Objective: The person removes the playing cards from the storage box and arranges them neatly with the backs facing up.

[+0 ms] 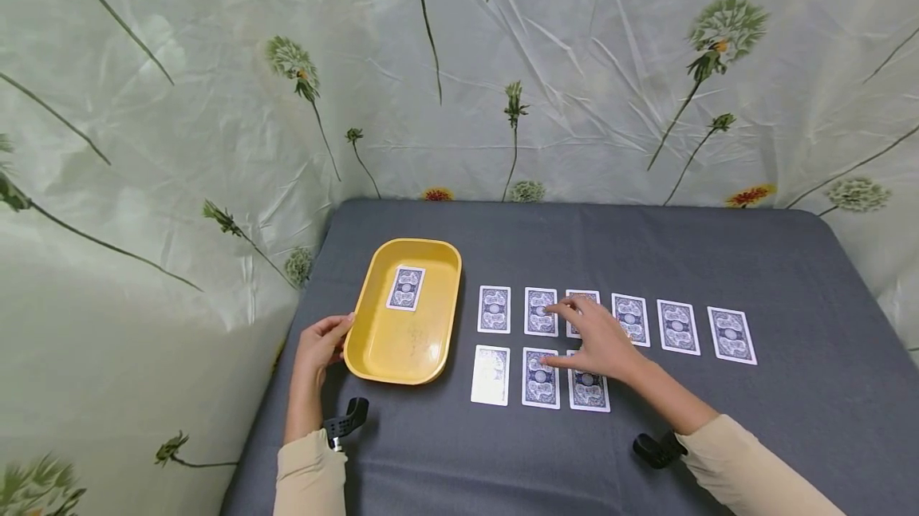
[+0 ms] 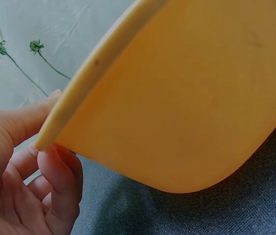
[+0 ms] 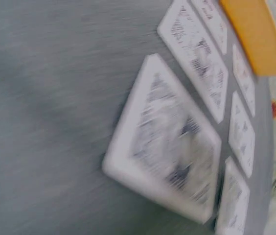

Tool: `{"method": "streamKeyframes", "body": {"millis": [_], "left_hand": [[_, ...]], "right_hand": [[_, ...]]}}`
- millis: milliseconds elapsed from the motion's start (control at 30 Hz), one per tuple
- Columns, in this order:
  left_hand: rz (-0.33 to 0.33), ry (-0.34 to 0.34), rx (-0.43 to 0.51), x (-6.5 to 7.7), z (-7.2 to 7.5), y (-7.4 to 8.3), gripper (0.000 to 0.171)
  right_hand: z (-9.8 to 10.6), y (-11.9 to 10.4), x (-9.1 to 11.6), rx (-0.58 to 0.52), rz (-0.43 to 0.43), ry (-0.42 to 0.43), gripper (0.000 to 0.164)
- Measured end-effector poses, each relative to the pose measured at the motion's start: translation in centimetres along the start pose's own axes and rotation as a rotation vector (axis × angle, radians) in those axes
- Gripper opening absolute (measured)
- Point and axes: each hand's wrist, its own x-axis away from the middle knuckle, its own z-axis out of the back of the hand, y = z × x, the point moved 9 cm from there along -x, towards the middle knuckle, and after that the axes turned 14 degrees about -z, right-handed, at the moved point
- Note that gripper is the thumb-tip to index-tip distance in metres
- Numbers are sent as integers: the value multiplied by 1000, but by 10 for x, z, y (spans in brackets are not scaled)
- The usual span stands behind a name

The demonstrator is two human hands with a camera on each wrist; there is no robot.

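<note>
My left hand (image 1: 321,347) pinches the near left rim of a yellow tray (image 1: 402,348). In the left wrist view the thumb and curled fingers meet at the rim of the tray (image 2: 187,98), which appears tilted there. One playing card (image 1: 405,289) lies back up inside it. My right hand (image 1: 599,340) hovers over two rows of face-down cards, thumb and fingers spread apart with nothing seen between them. Beneath it are the middle front card (image 1: 540,388), the right front card (image 1: 590,396) and a partly hidden back-row card (image 1: 581,295). Blurred cards (image 3: 170,142) fill the right wrist view.
Other back-row cards include the leftmost card (image 1: 494,309) and the rightmost card (image 1: 731,336). A glare-whitened card (image 1: 491,375) lies at the front left. Grey cloth (image 1: 804,420) covers the table, and a flower-printed curtain (image 1: 574,141) hangs behind and at left.
</note>
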Motion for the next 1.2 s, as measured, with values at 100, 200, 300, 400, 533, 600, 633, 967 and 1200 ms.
{"method": "streamKeyframes", "body": {"millis": [100, 200, 300, 400, 533, 600, 633, 967, 1200], "left_hand": [[5, -3, -3, 0, 0, 0, 52], [10, -8, 2, 0, 0, 0, 52], [13, -12, 0, 0, -1, 0, 51], [12, -22, -16, -1, -1, 1, 51], [-2, -28, -47, -2, -1, 4, 49], [-10, -20, -67, -2, 0, 6, 47], [-18, -19, -76, -2, 0, 8, 45], [-35, 16, -100, -3, 5, 10, 44], [-37, 13, -56, -4, 5, 8, 45]], "right_hand": [[-1, -14, -19, -30, 16, 16, 75], [-6, -33, -38, -63, 33, 15, 73], [-17, -54, -54, -82, 49, -7, 73], [-30, -74, -67, -91, 71, -28, 74], [-41, -98, -79, -109, 104, -36, 74], [-46, -109, -84, -116, 119, -40, 73], [-48, -114, -85, -125, 127, -44, 73], [-73, -158, -107, -87, 205, -73, 67], [-100, -173, -124, 30, 128, -170, 71]]}}
